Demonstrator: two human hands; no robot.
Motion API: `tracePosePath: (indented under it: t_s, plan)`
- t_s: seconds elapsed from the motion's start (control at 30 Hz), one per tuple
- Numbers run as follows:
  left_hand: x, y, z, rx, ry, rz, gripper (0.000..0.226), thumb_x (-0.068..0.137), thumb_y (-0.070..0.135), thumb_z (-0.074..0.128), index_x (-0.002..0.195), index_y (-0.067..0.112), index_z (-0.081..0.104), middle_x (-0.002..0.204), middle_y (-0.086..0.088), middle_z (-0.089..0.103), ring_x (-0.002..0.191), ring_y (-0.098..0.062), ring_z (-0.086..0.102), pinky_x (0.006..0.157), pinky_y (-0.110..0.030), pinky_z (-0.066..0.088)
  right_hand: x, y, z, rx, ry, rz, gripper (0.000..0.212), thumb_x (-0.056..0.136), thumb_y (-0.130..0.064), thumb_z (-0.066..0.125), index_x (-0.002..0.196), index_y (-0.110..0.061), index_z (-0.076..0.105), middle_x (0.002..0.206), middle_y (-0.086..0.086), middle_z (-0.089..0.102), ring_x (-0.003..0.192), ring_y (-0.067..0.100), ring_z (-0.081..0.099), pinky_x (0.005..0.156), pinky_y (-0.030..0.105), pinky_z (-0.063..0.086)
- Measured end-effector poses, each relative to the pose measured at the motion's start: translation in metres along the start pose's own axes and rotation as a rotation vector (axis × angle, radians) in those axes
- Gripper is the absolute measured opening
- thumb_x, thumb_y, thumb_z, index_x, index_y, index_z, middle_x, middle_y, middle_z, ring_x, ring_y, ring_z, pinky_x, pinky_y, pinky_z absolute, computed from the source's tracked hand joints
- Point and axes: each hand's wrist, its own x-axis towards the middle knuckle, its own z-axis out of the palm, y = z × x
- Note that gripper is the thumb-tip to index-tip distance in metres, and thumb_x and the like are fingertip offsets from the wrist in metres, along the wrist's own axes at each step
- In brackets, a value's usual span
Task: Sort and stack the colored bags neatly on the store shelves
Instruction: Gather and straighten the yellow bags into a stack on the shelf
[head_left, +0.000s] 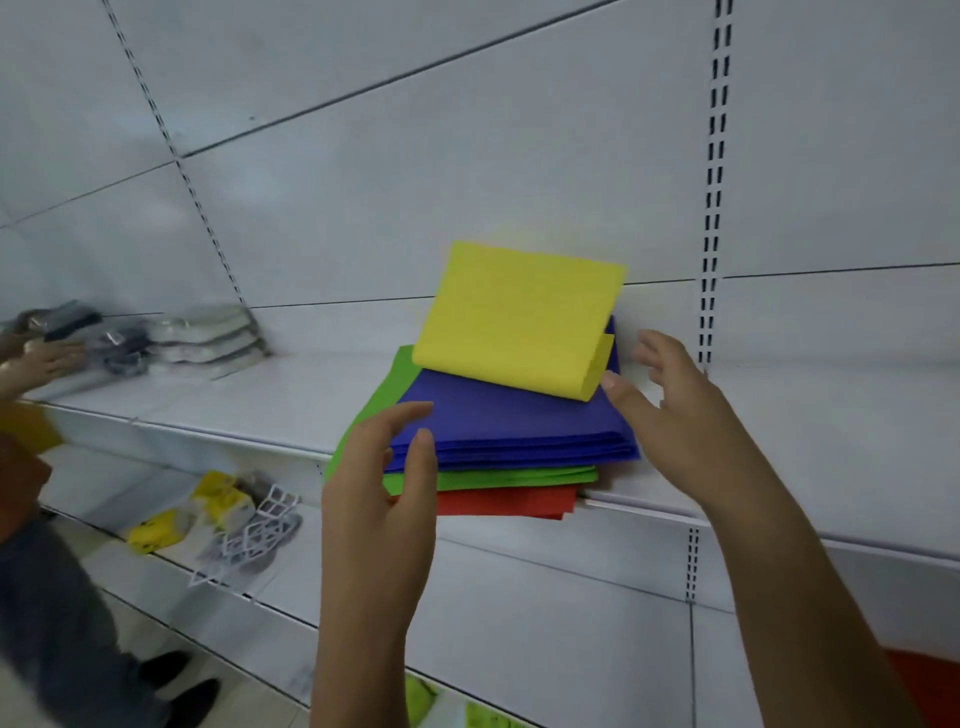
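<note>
A stack of folded bags lies at the front edge of the white shelf (810, 431). Red bags (509, 501) are at the bottom, green bags (493, 477) above them, then blue bags (509, 421). A folded yellow bag (519, 317) sits on top, its far end lifted and leaning toward the back panel. My left hand (384, 493) is at the stack's front left corner, fingers apart, its fingertips at the blue bags' edge. My right hand (680, 415) hovers at the stack's right side with fingers spread, its thumb near the yellow bag's fold.
Packaged grey and white goods (202, 332) are piled at the shelf's far left, where another person's hand (47, 358) reaches. That person stands at the left edge. The lower shelf holds yellow packets (156, 530) and white mesh items (249, 540). Slotted uprights run up the back panel.
</note>
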Motion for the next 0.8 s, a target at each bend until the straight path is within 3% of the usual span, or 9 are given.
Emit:
tracePosePath:
  t_s: [0.1, 0.2, 0.3, 0.4, 0.5, 0.6, 0.63, 0.7, 0.8]
  plan:
    - [0.012, -0.014, -0.006, -0.023, 0.033, -0.050, 0.024, 0.088, 0.039, 0.045, 0.105, 0.040, 0.062, 0.111, 0.013, 0.065, 0.104, -0.015, 0.062, 0.080, -0.046, 0.053, 0.017, 0.003, 0.013, 0.008, -0.010, 0.022, 0.063, 0.091, -0.042, 0.054, 0.145, -0.027, 0.027, 0.143, -0.009, 0.042, 0.128, 0.010, 0.040, 0.097, 0.027, 0.033]
    - [0.028, -0.026, -0.002, -0.024, 0.065, -0.064, 0.023, 0.089, 0.037, 0.045, 0.105, 0.038, 0.062, 0.108, 0.010, 0.066, 0.100, -0.017, 0.063, 0.078, -0.049, 0.054, 0.035, 0.006, 0.027, 0.028, -0.033, 0.030, 0.061, 0.091, -0.040, 0.056, 0.144, -0.027, 0.029, 0.140, -0.008, 0.046, 0.120, 0.009, 0.045, 0.093, 0.027, 0.035]
    - [0.046, -0.028, 0.007, -0.029, 0.083, -0.056, 0.019, 0.096, 0.025, 0.049, 0.104, 0.032, 0.064, 0.107, 0.014, 0.065, 0.100, -0.008, 0.062, 0.082, -0.030, 0.051, 0.048, 0.010, 0.034, 0.030, -0.032, 0.027, 0.059, 0.091, -0.035, 0.058, 0.144, -0.027, 0.031, 0.144, -0.007, 0.041, 0.127, 0.014, 0.043, 0.101, 0.034, 0.038]
    - [0.062, -0.029, 0.015, -0.076, 0.108, -0.069, 0.022, 0.096, 0.013, 0.050, 0.099, 0.028, 0.066, 0.100, 0.015, 0.066, 0.091, 0.006, 0.059, 0.070, -0.005, 0.043, 0.056, 0.011, 0.037, 0.042, 0.026, 0.006, 0.057, 0.091, -0.032, 0.058, 0.142, -0.029, 0.033, 0.145, -0.007, 0.037, 0.127, 0.015, 0.042, 0.102, 0.035, 0.040]
    - [0.069, -0.037, 0.021, -0.112, 0.104, -0.086, 0.022, 0.096, 0.012, 0.049, 0.098, 0.027, 0.066, 0.097, 0.014, 0.067, 0.086, 0.010, 0.059, 0.064, -0.002, 0.041, 0.061, 0.012, 0.041, 0.162, 0.094, 0.039, 0.058, 0.090, -0.025, 0.061, 0.140, -0.032, 0.032, 0.144, -0.004, 0.037, 0.116, 0.011, 0.051, 0.083, 0.020, 0.045]
    - [0.076, -0.046, 0.022, -0.126, 0.073, -0.092, 0.023, 0.096, 0.012, 0.049, 0.099, 0.025, 0.067, 0.096, 0.012, 0.067, 0.084, 0.010, 0.058, 0.062, -0.001, 0.040, 0.062, 0.013, 0.043, 0.231, 0.169, 0.116, 0.073, 0.089, -0.021, 0.063, 0.147, -0.029, 0.020, 0.148, 0.000, 0.038, 0.108, 0.004, 0.053, 0.065, 0.003, 0.039]
    - [0.080, -0.048, 0.022, -0.141, 0.066, -0.090, 0.023, 0.096, 0.011, 0.049, 0.098, 0.025, 0.067, 0.094, 0.012, 0.068, 0.084, 0.010, 0.058, 0.062, -0.001, 0.040, 0.061, 0.011, 0.043, 0.225, 0.189, 0.130, 0.079, 0.089, -0.021, 0.064, 0.150, -0.026, 0.014, 0.149, 0.000, 0.037, 0.106, 0.002, 0.052, 0.070, 0.004, 0.039]
    - [0.088, -0.052, 0.022, -0.191, 0.053, -0.080, 0.025, 0.095, 0.008, 0.049, 0.093, 0.026, 0.067, 0.087, 0.016, 0.069, 0.079, 0.008, 0.060, 0.062, -0.002, 0.041, 0.060, 0.007, 0.043, 0.204, 0.199, 0.143, 0.087, 0.088, -0.020, 0.066, 0.152, -0.020, 0.006, 0.150, -0.003, 0.035, 0.104, 0.005, 0.052, 0.084, 0.020, 0.040]
    - [0.096, -0.058, 0.020, -0.242, 0.002, -0.061, 0.026, 0.095, 0.007, 0.050, 0.091, 0.025, 0.068, 0.080, 0.016, 0.068, 0.071, 0.005, 0.058, 0.059, -0.004, 0.040, 0.058, 0.001, 0.045, 0.193, 0.183, 0.178, 0.083, 0.087, -0.017, 0.067, 0.150, -0.010, 0.013, 0.132, -0.013, 0.047, 0.099, 0.012, 0.057, 0.087, 0.031, 0.044]
